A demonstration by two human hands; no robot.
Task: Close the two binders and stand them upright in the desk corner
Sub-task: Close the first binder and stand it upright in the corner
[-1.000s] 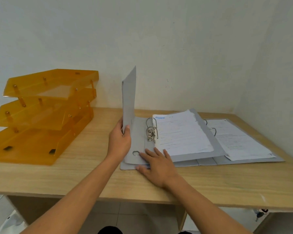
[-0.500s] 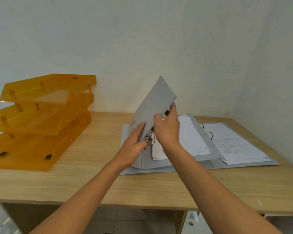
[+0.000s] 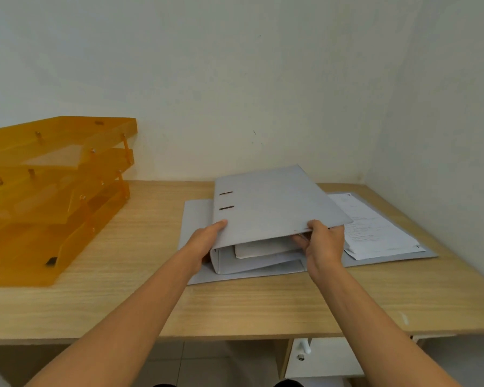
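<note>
A grey lever-arch binder lies on the wooden desk, its front cover folded almost flat over the white pages inside. My left hand grips the cover's near left corner by the spine. My right hand pinches the cover's near right corner, fingers under it. Beneath it a second grey binder lies open flat, with its white sheets showing to the right. The desk corner, where two walls meet, is at the back right.
An orange three-tier plastic letter tray stands on the left of the desk against the wall. White walls bound the desk at the back and right. A white drawer unit sits under the desk's front edge.
The top binder's cover went from upright to tilted to nearly flat over the pages. My right hand left the binder's base and took the cover's right corner; my left hand slid to its left corner.
</note>
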